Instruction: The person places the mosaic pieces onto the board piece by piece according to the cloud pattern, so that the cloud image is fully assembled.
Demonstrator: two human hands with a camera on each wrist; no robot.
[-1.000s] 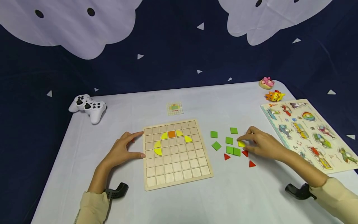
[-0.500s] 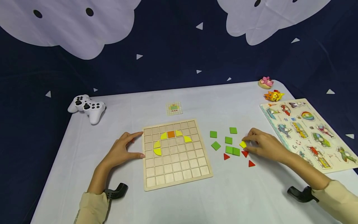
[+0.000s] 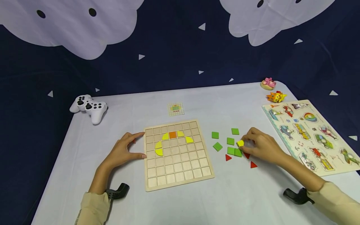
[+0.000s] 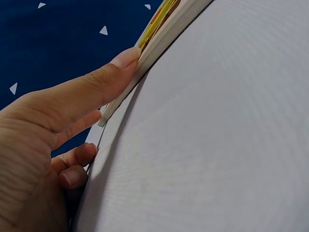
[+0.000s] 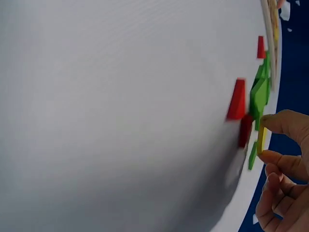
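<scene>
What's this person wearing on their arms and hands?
The left hand and right hand are ungloved. The left sleeve and right sleeve are beige; the left bears tiny dark lettering. Beside these, the left gadget and right gadget are black and bent.

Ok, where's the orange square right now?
In the head view, the orange square sits on the board, second row from the far edge, between two yellow pieces, right of the left hand.
</scene>
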